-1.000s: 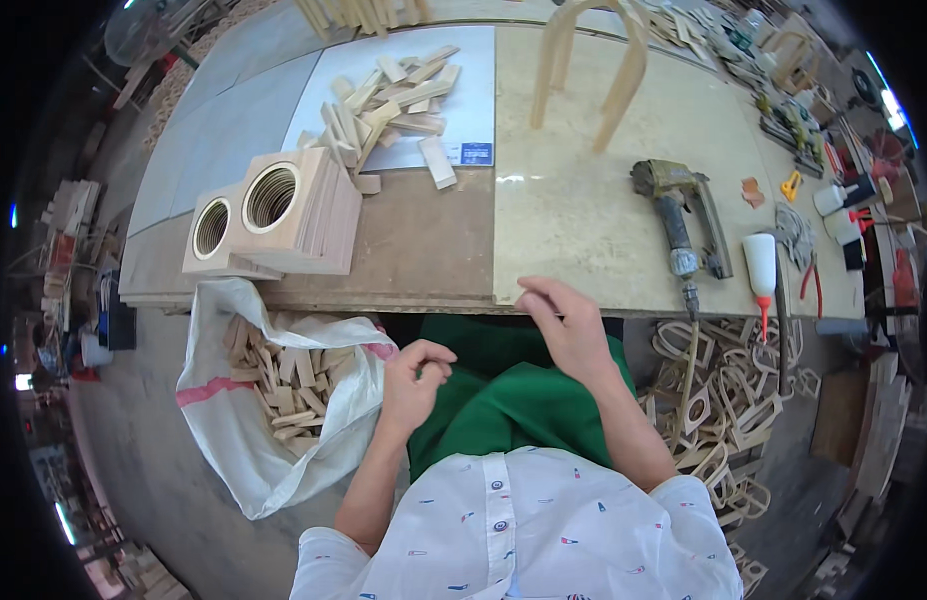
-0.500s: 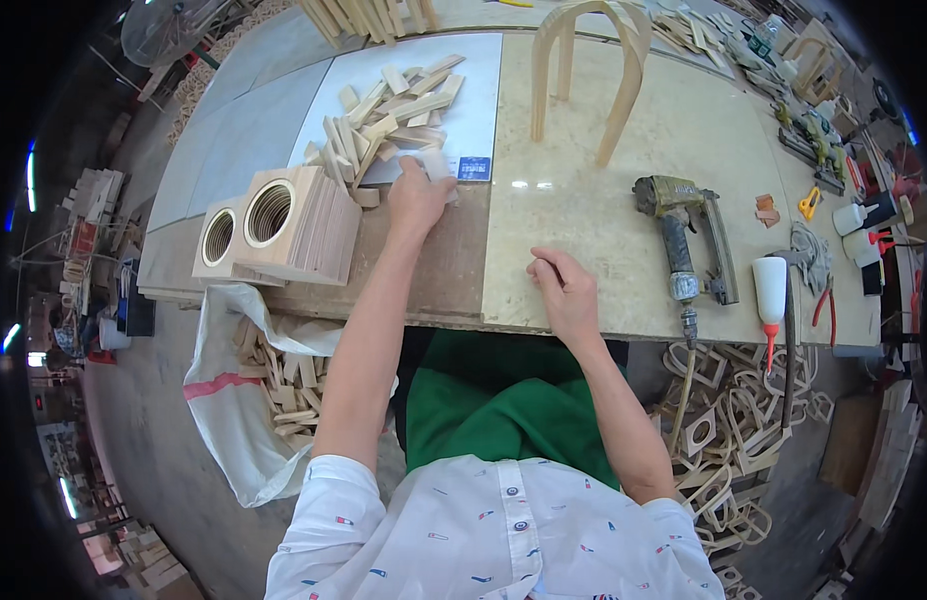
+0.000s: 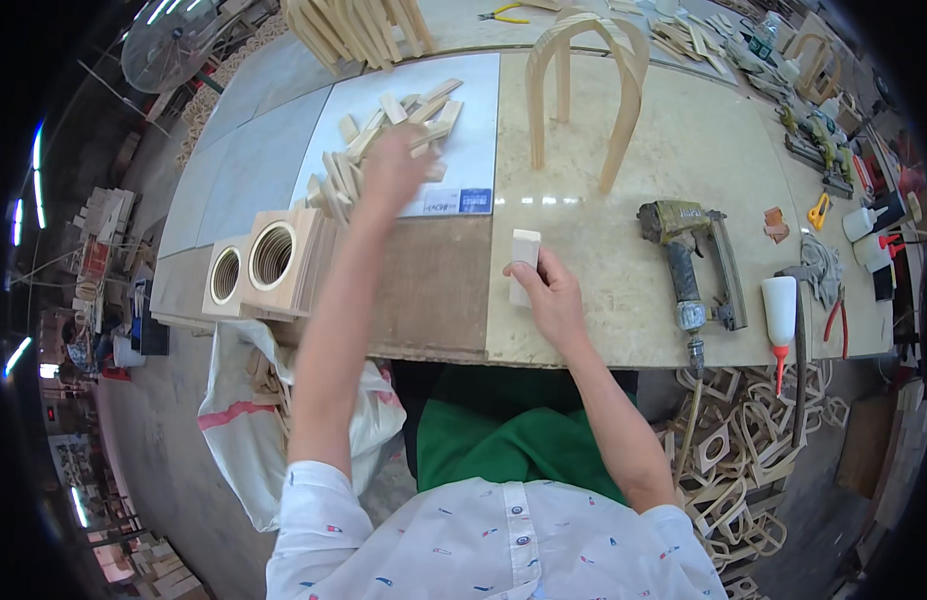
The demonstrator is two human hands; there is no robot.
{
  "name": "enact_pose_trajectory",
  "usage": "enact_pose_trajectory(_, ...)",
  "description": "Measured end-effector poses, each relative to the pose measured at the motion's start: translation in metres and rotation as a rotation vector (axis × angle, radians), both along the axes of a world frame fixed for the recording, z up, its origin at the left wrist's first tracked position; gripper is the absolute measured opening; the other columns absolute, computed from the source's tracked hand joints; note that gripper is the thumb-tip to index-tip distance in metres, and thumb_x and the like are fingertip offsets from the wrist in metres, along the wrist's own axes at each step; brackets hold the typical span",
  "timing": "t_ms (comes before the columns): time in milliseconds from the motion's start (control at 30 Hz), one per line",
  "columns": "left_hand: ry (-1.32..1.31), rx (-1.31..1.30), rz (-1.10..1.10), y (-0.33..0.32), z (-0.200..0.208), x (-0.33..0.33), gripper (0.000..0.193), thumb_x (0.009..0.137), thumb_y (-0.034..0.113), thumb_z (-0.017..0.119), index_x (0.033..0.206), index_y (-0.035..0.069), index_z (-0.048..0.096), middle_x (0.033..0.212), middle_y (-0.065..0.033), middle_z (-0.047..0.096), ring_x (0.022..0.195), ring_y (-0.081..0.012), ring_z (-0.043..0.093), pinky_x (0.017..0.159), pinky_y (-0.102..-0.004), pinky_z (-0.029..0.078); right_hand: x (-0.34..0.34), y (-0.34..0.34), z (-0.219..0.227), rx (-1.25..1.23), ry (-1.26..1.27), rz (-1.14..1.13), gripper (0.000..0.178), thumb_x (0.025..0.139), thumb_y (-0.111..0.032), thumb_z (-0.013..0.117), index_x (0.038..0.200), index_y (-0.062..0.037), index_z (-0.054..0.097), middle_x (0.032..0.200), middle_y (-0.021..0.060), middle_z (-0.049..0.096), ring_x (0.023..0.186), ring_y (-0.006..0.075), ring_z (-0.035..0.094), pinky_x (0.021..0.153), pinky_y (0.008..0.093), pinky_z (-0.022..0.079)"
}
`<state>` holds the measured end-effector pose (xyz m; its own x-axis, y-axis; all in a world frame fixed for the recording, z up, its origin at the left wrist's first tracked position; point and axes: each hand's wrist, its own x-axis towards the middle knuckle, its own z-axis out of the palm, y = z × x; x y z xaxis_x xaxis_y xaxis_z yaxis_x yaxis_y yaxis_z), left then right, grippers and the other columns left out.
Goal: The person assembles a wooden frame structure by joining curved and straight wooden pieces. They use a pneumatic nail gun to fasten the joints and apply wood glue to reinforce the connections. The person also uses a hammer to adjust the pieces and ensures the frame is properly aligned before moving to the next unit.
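Note:
Low over the bench, my right hand (image 3: 553, 296) pinches a small pale wooden block (image 3: 524, 250) upright between thumb and fingers. My left hand (image 3: 393, 165) reaches over a loose pile of wooden strips (image 3: 348, 172) on a white sheet (image 3: 473, 130). Motion smears its fingers, so its grip does not show, and it covers part of the pile. Beyond my right hand stands a bent wooden U-shaped frame (image 3: 623, 110) on its legs. A nail gun (image 3: 688, 260) lies to the right of my right hand.
Blocks with round holes (image 3: 288, 262) stack at the bench's left front, above a white sack (image 3: 243, 440). To the right are a glue bottle (image 3: 779, 312), pliers (image 3: 836, 325) and a grey rag (image 3: 821, 262). More bent frames (image 3: 363, 30) stand at the back.
The wooden block is now in my right hand, which held no visible block before. My left hand has moved from the sheet's near edge, where it held a pale piece, farther over the pile.

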<state>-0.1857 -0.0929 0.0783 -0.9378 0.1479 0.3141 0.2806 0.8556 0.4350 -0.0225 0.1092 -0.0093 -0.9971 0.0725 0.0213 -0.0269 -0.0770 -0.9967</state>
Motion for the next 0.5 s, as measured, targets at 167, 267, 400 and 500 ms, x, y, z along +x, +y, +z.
enact_pose_trajectory(167,-0.151,-0.355,0.391,-0.062,-0.009,-0.129,0.074,0.082,0.059,0.06,0.139,0.014,0.046,0.13,-0.0228,0.054,0.12,-0.0403,0.052,0.103,-0.0468,0.04,0.0,0.0,0.0,-0.059,-0.055,-0.027,0.02,0.091,-0.019,0.062,0.1,-0.0011,0.064,0.079,0.0042,0.064,0.07,0.0089,0.055,0.066,0.0266,0.046)
enact_pose_trajectory(267,-0.294,-0.432,0.376,-0.053,-0.02,-0.165,0.08,0.083,0.067,0.053,0.145,0.019,0.038,0.135,-0.0193,0.052,0.124,-0.0397,0.049,0.105,-0.0475,0.037,-0.004,0.001,-0.003,-0.062,-0.1,-0.025,0.021,0.091,-0.019,0.062,0.1,-0.0005,0.064,0.079,0.0046,0.064,0.069,0.009,0.054,0.065,0.0268,0.046)
enact_pose_trajectory(400,-0.257,-0.443,0.215,-0.04,-0.044,-0.192,0.079,0.081,0.067,0.056,0.143,0.02,0.042,0.13,-0.0159,0.057,0.118,-0.0356,0.055,0.102,-0.044,0.041,-0.001,0.0,0.0,-0.07,-0.124,0.009,0.022,0.091,-0.019,0.063,0.101,0.0005,0.062,0.077,0.0044,0.062,0.068,0.0088,0.054,0.063,0.0269,0.046)
enact_pose_trajectory(500,-0.424,-0.329,0.059,-0.018,-0.049,-0.197,0.068,0.08,0.06,0.061,0.132,0.017,0.055,0.114,-0.0149,0.066,0.104,-0.0302,0.063,0.093,-0.0402,0.046,-0.003,0.001,-0.004,-0.092,-0.115,0.002,0.023,0.091,-0.02,0.063,0.102,0.001,0.061,0.076,0.0045,0.062,0.068,0.0083,0.053,0.063,0.0265,0.045)
